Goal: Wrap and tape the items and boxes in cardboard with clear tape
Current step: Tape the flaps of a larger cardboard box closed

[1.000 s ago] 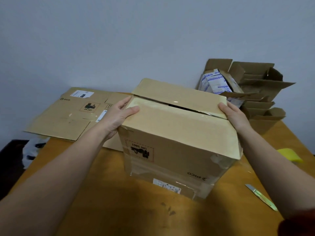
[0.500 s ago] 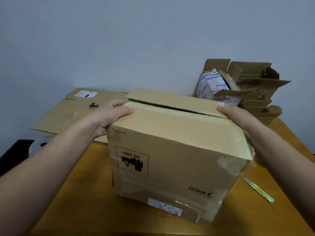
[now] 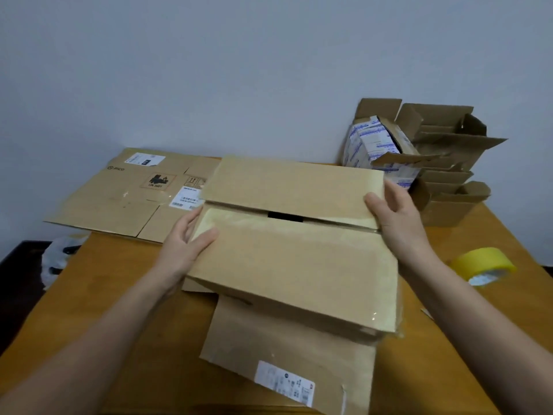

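**Mostly cardboard, with little of the inside showing**

Only a dark slit (image 3: 284,215) between the two closed top flaps shows the inside of the cardboard box (image 3: 293,265). What it holds is hidden from me. It sits in the middle of the table (image 3: 98,295), tipped toward me, and its lower front runs out of view at the bottom. The white label (image 3: 284,381) there is too small to read.

My left hand (image 3: 182,247) lies against the box's left end, fingers straight and thumb laid over the near flap. My right hand (image 3: 401,223) is flat against the right end at the seam, fingers straight and thumb on the far flap. Neither hand curls round anything. The box covers both palms in part.

A flattened cardboard sheet (image 3: 134,199) lies at the far left corner, partly behind the box. At the far right corner stands a stack of open boxes (image 3: 449,187) with a blue-and-white printed package (image 3: 374,145) poking out. A yellow tape roll (image 3: 484,265) lies near the right edge, just beside my right forearm. A crumpled plastic bag (image 3: 59,259) lies off the left edge, hard to make out.
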